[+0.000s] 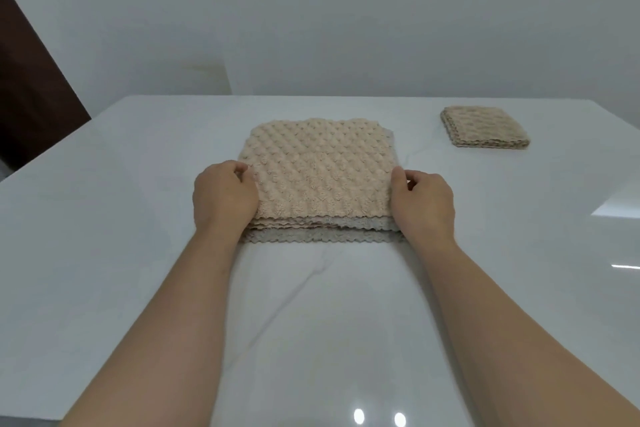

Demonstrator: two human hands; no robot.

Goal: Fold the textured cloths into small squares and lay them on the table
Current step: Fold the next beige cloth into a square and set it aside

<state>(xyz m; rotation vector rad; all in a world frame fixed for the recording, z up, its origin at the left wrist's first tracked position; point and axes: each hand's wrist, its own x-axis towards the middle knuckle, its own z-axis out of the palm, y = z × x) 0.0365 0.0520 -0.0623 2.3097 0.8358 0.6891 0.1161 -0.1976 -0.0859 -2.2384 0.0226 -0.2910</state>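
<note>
We've got 2 limbs in view: left hand [225, 194] + right hand [424, 199], both bare. Only the backs show; knuckles rounded, smooth. Fingers [242, 168]: short stubs visible, tips mostly hidden, can't tell nails. Behind the fingers, past the knuckles, each wrist narrows, then left forearm [194, 305] + right forearm [485, 315] widen twd frame btm. Both forearms bare the whole visible length. Surface smooth, even, w/ soft shading along inner sides.

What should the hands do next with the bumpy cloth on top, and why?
Probably lift the top cloth a little and fold its near edge over to the far edge. The left hand and right hand pinch its side edges, it lies flat and unfolded on the stack, and one folded square sits on the table.
</note>
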